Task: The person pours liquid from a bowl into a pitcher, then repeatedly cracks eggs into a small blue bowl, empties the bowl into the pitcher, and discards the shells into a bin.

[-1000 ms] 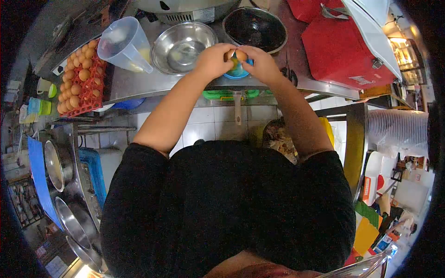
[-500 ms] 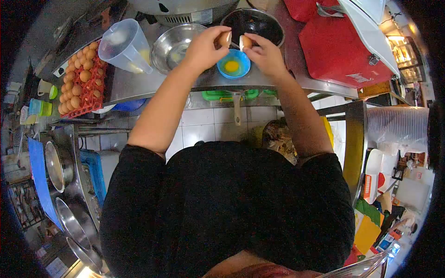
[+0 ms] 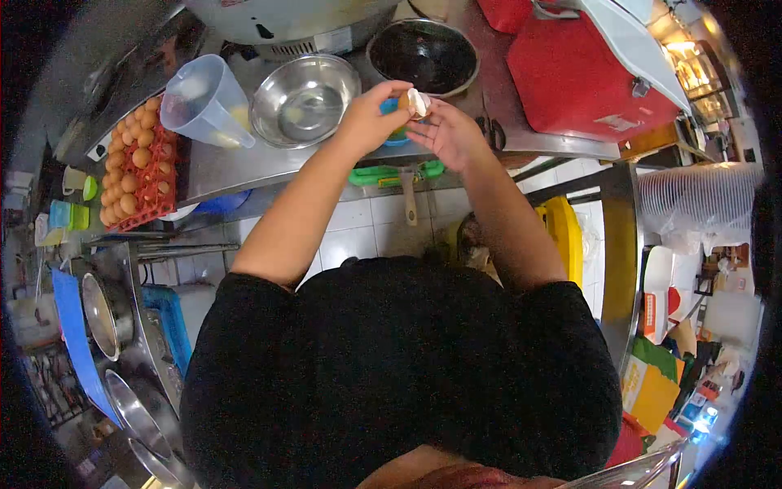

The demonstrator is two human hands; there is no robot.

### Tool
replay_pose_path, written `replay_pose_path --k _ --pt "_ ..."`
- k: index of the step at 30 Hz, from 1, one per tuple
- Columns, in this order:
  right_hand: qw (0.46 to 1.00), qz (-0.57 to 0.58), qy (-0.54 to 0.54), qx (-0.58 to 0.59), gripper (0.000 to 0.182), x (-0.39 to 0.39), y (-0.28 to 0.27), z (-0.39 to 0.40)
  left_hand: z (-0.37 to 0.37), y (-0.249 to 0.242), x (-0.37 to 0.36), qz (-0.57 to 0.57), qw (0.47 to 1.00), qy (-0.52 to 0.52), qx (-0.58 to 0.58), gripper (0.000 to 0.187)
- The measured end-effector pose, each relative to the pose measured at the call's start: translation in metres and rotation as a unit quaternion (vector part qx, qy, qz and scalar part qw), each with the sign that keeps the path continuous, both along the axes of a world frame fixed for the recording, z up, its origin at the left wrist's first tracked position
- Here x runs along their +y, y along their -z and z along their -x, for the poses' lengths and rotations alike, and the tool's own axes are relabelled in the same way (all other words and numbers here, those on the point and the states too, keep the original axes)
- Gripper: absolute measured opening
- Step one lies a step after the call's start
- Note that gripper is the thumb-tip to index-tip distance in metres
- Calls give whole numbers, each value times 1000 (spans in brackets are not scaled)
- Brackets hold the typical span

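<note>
While the left hand [image 3: 368,122] pinches the shell [image 3: 418,103], the right hand [image 3: 453,137], fingers spread, lies just right of it, perhaps touching.

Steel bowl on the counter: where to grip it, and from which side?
Probably by the near rim of the steel bowl, from the person's side, thumb inside, fingers outside. It sits mouth up with its round rim exposed; the clear jug crowds its left and an appliance stands behind, so the near side looks freest.
</note>
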State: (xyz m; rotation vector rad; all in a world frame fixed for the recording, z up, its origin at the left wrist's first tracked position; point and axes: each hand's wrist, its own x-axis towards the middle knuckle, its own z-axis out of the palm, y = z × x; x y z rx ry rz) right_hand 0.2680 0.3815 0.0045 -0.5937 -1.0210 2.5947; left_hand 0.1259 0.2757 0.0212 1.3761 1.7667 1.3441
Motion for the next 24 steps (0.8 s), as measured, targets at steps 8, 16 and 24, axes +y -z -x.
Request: replay_pose_path --k 8,16,24 --pt "995 22 100 23 33 -8 11 -79 -33 -9 6 -103 962 8 251 50" --pt "942 -54 261 -204 47 -29 97 -265 -21 14 -40 41 853 -99 510 39" --pt "885 -23 117 -449 68 -55 210 -318 -13 37 -40 35 838 -133 527 28"
